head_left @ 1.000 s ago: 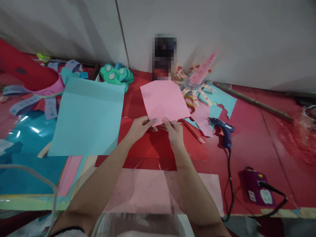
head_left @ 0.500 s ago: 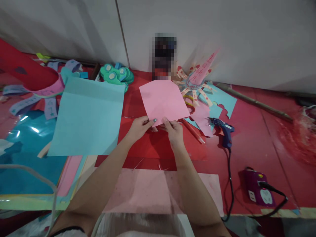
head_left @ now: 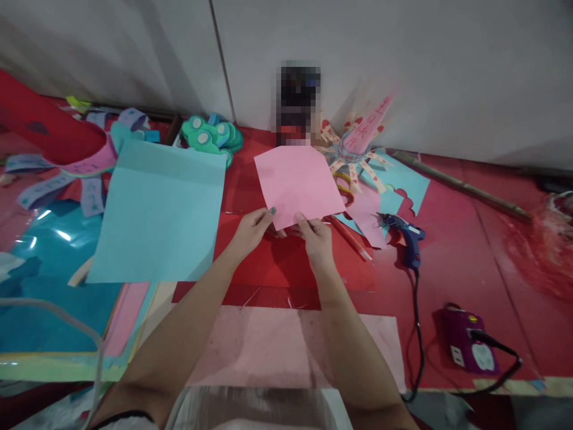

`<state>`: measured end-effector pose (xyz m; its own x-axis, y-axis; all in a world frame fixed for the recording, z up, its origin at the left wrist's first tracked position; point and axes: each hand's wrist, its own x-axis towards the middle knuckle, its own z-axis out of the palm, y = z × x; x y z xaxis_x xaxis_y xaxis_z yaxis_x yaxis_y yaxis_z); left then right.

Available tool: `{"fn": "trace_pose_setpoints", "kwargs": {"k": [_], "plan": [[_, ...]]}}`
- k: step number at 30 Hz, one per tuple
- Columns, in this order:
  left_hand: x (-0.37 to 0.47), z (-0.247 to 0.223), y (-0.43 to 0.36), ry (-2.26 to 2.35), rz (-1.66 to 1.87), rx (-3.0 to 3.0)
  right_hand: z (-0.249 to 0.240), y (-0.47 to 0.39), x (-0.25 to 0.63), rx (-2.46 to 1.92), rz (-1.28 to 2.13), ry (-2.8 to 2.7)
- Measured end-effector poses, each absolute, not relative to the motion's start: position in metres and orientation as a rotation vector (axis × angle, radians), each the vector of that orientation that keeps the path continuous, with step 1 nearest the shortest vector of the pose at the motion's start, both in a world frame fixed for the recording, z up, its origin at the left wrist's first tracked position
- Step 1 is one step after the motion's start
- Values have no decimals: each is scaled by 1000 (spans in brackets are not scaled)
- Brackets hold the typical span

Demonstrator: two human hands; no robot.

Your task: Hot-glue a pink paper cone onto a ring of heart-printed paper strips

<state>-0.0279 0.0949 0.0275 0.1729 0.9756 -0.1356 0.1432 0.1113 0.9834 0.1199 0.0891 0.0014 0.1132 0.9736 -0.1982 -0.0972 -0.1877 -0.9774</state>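
A fan-shaped sheet of pink paper (head_left: 299, 182) is held up in front of me, its narrow corner toward my body. My right hand (head_left: 317, 239) pinches its lower edge, thumb on top and fingers underneath. At the left edge of the sheet is my left hand (head_left: 253, 232), its thumb by the paper's border and fingertips showing beneath the corner. Red sheets (head_left: 268, 269) lie under both hands. Just right of the pink paper are scissors (head_left: 345, 197) with yellow and red handles, partly covered, and a red pen-like stick (head_left: 351, 239).
A large light-blue sheet (head_left: 161, 215) lies at left. On the right are a blue glue gun (head_left: 405, 236) with its cord, a purple power socket (head_left: 470, 340) and a bamboo stick (head_left: 461, 185). A pink paper cone (head_left: 369, 128) and green foam shapes (head_left: 210, 137) stand toward the wall.
My left thumb has slid slightly up and left, from on top of the pink paper to its left edge. My right hand and the sheet have barely moved.
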Motion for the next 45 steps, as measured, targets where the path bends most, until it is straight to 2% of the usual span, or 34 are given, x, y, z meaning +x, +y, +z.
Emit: {"fn": "trace_pose_setpoints", "kwargs": {"k": [11, 27, 38, 45], "plan": [[-32, 26, 97, 1264, 898, 1376, 14, 90, 123, -1266, 1361, -824], [-29, 28, 95, 1258, 797, 1394, 4, 103, 142, -1289, 1105, -529], [-27, 33, 93, 1276, 760, 1378, -4, 109, 156, -1281, 1091, -586], [-33, 25, 96, 1273, 782, 1389, 8, 105, 151, -1269, 1152, -596]]}}
